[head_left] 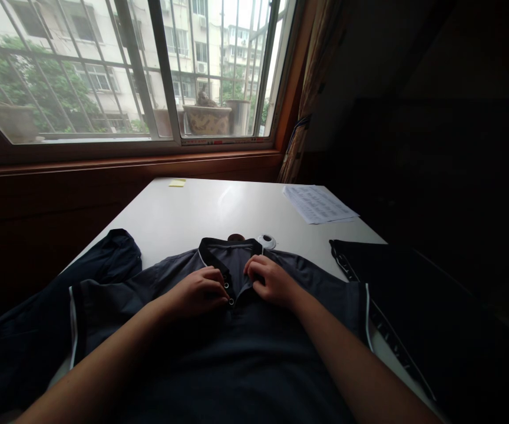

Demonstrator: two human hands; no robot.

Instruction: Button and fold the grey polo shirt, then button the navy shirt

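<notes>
A dark polo shirt (245,347) lies face up across the white table, its collar (210,250) toward the window and its sleeves spread to both sides. The neck placket is unfastened, with several white-ringed buttons (231,301) along its left edge. My left hand (204,290) is closed on that buttoned edge, fingertips beside the lower buttons. On the other side, my right hand (272,280) pinches the opposite placket edge just below the collar. The cloth inside the fingers is partly hidden.
Dark folded garments lie left (108,259) and right (413,282) of the shirt. Beyond the collar are a brown round object (236,237) and a white ring-shaped one (266,241). Printed papers (320,204) and a yellow sticky note (177,183) rest on the white table (219,206), below a barred window.
</notes>
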